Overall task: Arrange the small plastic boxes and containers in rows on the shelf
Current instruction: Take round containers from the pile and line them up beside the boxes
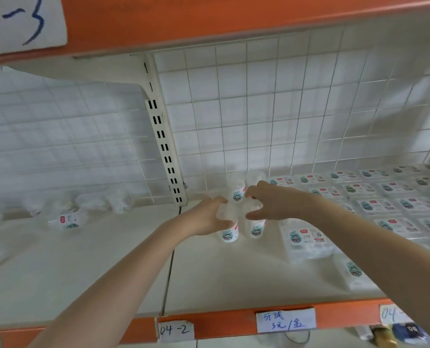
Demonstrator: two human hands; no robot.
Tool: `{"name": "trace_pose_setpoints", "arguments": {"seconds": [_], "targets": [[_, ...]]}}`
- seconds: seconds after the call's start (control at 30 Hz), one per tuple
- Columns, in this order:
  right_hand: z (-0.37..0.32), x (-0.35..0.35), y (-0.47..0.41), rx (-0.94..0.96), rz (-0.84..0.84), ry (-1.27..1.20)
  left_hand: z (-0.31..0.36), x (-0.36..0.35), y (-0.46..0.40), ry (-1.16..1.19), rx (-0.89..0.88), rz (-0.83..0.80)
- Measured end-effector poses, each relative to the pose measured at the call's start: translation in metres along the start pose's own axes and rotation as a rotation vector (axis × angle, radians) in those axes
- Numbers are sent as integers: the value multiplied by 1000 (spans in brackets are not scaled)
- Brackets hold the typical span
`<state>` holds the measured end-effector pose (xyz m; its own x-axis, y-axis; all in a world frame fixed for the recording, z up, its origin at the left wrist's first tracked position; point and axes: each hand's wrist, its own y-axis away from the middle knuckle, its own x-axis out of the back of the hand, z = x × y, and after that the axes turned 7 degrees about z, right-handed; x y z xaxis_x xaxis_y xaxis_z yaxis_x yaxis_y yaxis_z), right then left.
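Several small clear plastic tubs with cartoon labels stand in a cluster on the white shelf (234,277), near the back. My left hand (209,217) grips the front left tub (229,233) from the left side. My right hand (266,202) curls over the top of the front right tub (256,228). Behind them stand two more tubs, one (237,189) with its label showing and one (255,175) partly hidden by my right hand. To the right, flat labelled boxes (374,204) lie in rows.
A wire grid (259,109) backs the shelf, with a slotted upright post (163,146) at centre. Loose plastic packs (68,219) lie on the left shelf section. Two flat packs (306,238) sit in front of the rows. An orange shelf (209,18) hangs overhead; paper tags line the orange front rail (234,320).
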<state>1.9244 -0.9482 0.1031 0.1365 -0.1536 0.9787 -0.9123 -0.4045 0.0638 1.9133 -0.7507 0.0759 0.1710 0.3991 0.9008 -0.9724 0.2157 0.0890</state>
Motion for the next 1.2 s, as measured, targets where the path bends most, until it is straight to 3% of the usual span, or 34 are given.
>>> {"name": "trace_pose_setpoints", "arguments": {"seconds": [0.23, 0.5, 0.7, 1.2], "targets": [[7, 0, -1, 56, 56, -83, 4, 1, -11, 133, -33, 94], [20, -5, -4, -44, 195, 210, 5, -3, -26, 148, -103, 158], [28, 1, -5, -8, 65, 8, 7, -6, -32, 98, -101, 182], [37, -6, -22, -48, 219, -96, 23, -19, -48, 210, -79, 360]]}}
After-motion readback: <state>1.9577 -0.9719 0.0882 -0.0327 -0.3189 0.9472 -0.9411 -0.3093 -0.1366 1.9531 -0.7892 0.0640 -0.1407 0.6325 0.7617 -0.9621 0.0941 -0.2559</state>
